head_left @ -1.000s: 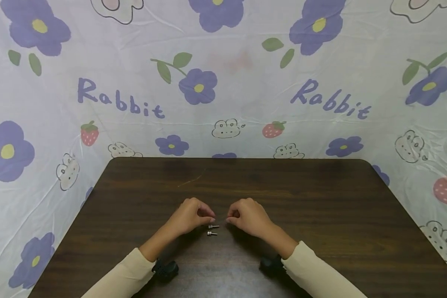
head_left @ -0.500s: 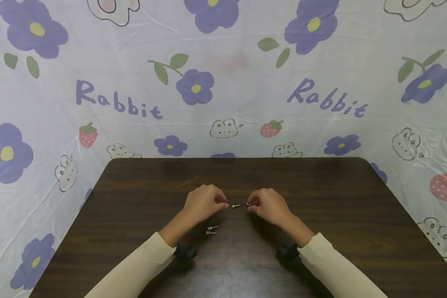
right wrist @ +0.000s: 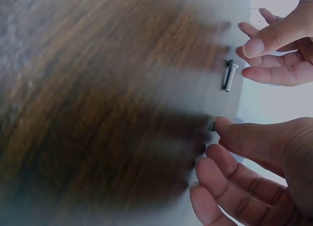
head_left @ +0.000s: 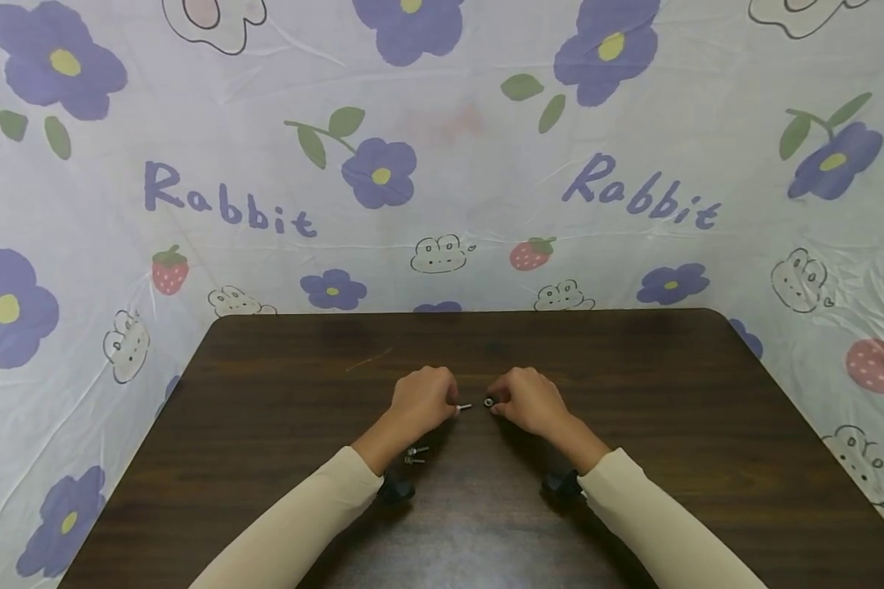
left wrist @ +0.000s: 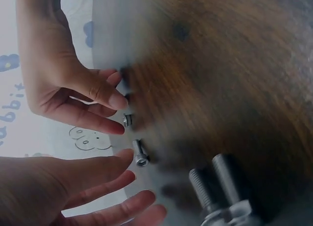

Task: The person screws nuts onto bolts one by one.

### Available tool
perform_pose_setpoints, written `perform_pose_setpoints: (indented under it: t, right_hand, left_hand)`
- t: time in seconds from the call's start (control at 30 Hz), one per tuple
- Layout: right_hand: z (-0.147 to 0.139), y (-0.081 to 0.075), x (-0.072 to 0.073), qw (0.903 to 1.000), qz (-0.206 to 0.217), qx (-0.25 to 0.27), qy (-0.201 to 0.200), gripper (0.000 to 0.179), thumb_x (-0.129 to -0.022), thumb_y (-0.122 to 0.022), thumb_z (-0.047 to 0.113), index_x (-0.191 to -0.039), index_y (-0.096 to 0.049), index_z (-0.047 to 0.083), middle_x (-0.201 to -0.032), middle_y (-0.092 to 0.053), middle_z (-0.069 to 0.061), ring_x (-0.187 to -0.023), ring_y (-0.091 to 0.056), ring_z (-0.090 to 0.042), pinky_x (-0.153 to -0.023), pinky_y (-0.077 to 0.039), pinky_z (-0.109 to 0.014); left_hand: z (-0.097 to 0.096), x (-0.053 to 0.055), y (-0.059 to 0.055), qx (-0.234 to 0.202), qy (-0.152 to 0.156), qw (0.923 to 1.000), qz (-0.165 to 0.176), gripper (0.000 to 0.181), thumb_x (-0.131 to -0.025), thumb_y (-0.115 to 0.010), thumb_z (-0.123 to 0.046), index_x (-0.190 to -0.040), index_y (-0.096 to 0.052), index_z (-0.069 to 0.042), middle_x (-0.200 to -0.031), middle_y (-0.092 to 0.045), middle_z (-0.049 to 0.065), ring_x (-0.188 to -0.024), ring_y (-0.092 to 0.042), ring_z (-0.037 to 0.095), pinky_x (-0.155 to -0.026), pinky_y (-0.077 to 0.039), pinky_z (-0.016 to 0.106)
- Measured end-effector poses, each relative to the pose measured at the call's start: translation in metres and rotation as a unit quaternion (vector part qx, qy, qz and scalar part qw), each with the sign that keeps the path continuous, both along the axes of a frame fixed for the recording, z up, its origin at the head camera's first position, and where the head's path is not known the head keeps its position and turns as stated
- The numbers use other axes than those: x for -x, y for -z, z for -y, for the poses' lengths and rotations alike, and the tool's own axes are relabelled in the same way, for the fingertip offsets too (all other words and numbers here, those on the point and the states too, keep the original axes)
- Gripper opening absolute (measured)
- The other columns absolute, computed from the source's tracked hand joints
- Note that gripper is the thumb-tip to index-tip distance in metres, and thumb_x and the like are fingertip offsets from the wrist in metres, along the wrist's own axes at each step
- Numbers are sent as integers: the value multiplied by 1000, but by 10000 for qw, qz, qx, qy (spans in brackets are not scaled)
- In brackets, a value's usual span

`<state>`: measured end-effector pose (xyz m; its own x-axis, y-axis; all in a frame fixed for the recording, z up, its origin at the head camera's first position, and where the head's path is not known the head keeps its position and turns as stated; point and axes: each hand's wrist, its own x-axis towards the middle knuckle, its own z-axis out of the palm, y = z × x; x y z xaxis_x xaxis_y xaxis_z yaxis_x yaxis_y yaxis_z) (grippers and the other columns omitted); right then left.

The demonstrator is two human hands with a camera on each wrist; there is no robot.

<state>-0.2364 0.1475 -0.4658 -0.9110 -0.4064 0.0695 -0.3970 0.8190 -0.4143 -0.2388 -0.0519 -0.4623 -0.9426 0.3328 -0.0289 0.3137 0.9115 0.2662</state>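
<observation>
A small metal bolt (head_left: 466,406) lies on the dark table at the fingertips of my left hand (head_left: 426,398). In the right wrist view its fingers and thumb are spread beside the bolt (right wrist: 231,75), with a gap between them and it. A metal nut (head_left: 489,402) sits just right of the bolt, at the thumb and index finger of my right hand (head_left: 528,401). The left wrist view shows the nut (left wrist: 127,120) near those fingertips, which stand apart; whether they touch it is hard to tell. In the right wrist view the thumb mostly hides it.
Two more bolts (head_left: 416,455) lie side by side on the table, nearer me and left of centre; they loom large in the left wrist view. Behind the brown table (head_left: 619,352) hangs a white cloth (head_left: 479,188) with flowers and rabbits.
Both hands have moved away from the two paired bolts, farther up the table, to the lone bolt and nut. Over the last half second my left hand has come right, closer to the bolt.
</observation>
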Motion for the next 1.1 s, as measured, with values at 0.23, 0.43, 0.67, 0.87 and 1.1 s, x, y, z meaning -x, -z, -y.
perform_pose_setpoints:
  t: [0.23, 0.43, 0.67, 0.87, 1.1]
  right_hand:
    - [3, 5, 2, 9997, 32, 97, 217, 21, -86, -83, 18, -106, -81, 10, -100, -78, -4, -83, -73, -20, -64, -59, -37]
    - [3, 10, 3, 9992, -16, 172, 348, 18, -85, -84, 19, -103, -82, 13, -101, -78, -2, -84, -73, -21, -57, -55, -31]
    - [3, 13, 3, 9993, -181, 186, 275, 14, -85, -84, 21, -98, -83, 16, -97, -78, 0, -81, -72, -17, -59, -56, -32]
    - [2, 15, 3, 9989, -332, 285, 143, 13, -85, -84, 21, -97, -83, 15, -94, -78, 1, -76, -71, -13, -59, -56, -31]
    - [1, 15, 2, 9986, -500, 154, -89, 12, -86, -84, 19, -96, -82, 13, -91, -77, 0, -73, -68, -11, -60, -57, -31]
  left_hand:
    - [-3, 2, 8, -563, 114, 9978, 319, 15, -85, -85, -18, -82, -70, -14, -79, -68, -2, -66, -62, 13, -57, -54, 31]
    - [-5, 2, 12, -596, 117, 9975, 372, 23, -90, -79, -13, -75, -62, -15, -71, -60, -3, -59, -56, 11, -53, -49, 28]
    - [-7, 3, 14, -498, 169, 9980, 346, 24, -92, -77, -14, -75, -60, -14, -69, -57, -4, -59, -54, 11, -52, -47, 27]
    - [-10, 3, 14, -522, 150, 9980, 331, 25, -92, -77, -14, -73, -61, -15, -69, -58, -5, -59, -55, 11, -52, -48, 27]
    - [-9, 5, 9, -796, 271, 9960, 314, 22, -92, -76, -10, -72, -68, -14, -71, -65, -4, -58, -56, 8, -56, -51, 25]
